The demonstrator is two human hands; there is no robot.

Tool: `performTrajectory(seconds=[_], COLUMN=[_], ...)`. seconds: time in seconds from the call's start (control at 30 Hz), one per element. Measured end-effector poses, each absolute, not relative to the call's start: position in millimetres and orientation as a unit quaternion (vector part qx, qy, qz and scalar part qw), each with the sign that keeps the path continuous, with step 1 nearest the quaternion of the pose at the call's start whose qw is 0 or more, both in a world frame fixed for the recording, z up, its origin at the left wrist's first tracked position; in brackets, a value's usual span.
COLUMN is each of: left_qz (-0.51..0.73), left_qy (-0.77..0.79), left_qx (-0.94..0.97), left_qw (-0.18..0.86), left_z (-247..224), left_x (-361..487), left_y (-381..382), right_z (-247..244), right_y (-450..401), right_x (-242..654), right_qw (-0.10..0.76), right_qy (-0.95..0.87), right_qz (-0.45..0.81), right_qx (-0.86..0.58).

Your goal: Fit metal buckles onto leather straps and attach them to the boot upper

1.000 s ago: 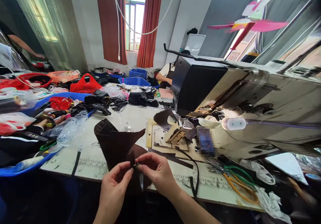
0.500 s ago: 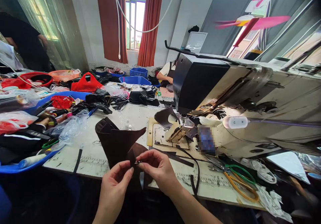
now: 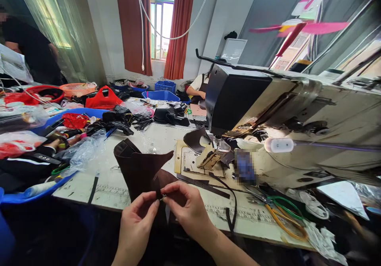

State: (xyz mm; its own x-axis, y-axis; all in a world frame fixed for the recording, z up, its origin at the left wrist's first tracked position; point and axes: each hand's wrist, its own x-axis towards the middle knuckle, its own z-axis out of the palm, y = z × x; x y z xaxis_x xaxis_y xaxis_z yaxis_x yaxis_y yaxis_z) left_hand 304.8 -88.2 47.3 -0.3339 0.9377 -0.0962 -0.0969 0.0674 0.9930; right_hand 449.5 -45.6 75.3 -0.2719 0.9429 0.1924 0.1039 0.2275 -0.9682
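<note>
Just in front of the table's front edge, my left hand (image 3: 139, 212) and my right hand (image 3: 187, 204) meet with fingertips pinched. Between them is a small shiny metal piece (image 3: 162, 197), perhaps a buckle, gripped by the right thumb and forefinger. The left fingers pinch a narrow dark brown strap (image 3: 158, 186) right beside it. Behind my hands stands a dark brown leather piece (image 3: 133, 166), curved like a boot shaft, resting at the table edge. Its lower part is hidden by my hands and shadow.
A sewing machine (image 3: 238, 99) fills the right side, a brown leather piece (image 3: 195, 139) at its bed. Scissors (image 3: 285, 218) with orange and green handles lie right. A blue tub (image 3: 64, 182) of supplies stands left. Two people are farther back.
My right hand has shifted slightly left with the metal piece, which now meets the strap at my left fingertips. The leather piece stays nearly still.
</note>
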Motion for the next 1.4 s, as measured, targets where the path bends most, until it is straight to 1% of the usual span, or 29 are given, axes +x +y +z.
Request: performTrajectory(seconds=[0.1, 0.37, 0.5, 0.6, 0.73, 0.8, 0.93, 0.97, 1.0, 1.03, 1.1, 1.17, 1.23, 1.3, 1.4], left_qz=[0.59, 0.608, 0.604, 0.609, 0.61, 0.615, 0.629, 0.627, 0.625, 0.626, 0.63, 0.613, 0.578, 0.553, 0.547], left_qy=[0.582, 0.561, 0.555, 0.553, 0.566, 0.57, 0.57, 0.567, 0.564, 0.562, 0.551, 0.533, 0.518, 0.514, 0.531], left_qx=[0.36, 0.313, 0.297, 0.309, 0.35, 0.384, 0.489, 0.509, 0.517, 0.513, 0.478, 0.438, 0.424, 0.419, 0.39], left_qw=[0.429, 0.467, 0.488, 0.478, 0.431, 0.388, 0.201, 0.164, 0.152, 0.169, 0.266, 0.385, 0.467, 0.505, 0.517], left_z=[52, 58, 60, 58, 57, 60, 70, 72, 74, 75, 75, 73, 68, 62, 54], left_x=[308, 312, 311, 310, 309, 310, 314, 315, 315, 315, 311, 305, 297, 292, 293], left_y=[-90, -92, -92, -91, -92, -93, -97, -98, -99, -100, -102, -102, -101, -98, -92], right_z=[75, 76, 80, 80, 80, 81, 82, 82, 81, 81, 81, 83, 84, 82, 72], right_y=[-48, -48, -47, -47, -49, -51, -54, -53, -51, -49, -44, -41, -41, -44, -45], right_x=[445, 437, 437, 437, 436, 435, 434, 434, 435, 436, 438, 442, 445, 446, 449], right_qw=[0.454, 0.497, 0.499, 0.503, 0.504, 0.502, 0.499, 0.5, 0.502, 0.502, 0.478, 0.423, 0.373, 0.362, 0.36], right_qy=[-0.669, -0.586, -0.587, -0.598, -0.64, -0.659, -0.672, -0.663, -0.646, -0.622, -0.574, -0.544, -0.528, -0.51, -0.511], right_qz=[0.425, 0.525, 0.534, 0.518, 0.458, 0.43, 0.4, 0.411, 0.435, 0.47, 0.556, 0.624, 0.662, 0.676, 0.67], right_qx=[-0.407, -0.366, -0.349, -0.348, -0.355, -0.36, -0.374, -0.376, -0.375, -0.373, -0.366, -0.368, -0.38, -0.39, -0.4])
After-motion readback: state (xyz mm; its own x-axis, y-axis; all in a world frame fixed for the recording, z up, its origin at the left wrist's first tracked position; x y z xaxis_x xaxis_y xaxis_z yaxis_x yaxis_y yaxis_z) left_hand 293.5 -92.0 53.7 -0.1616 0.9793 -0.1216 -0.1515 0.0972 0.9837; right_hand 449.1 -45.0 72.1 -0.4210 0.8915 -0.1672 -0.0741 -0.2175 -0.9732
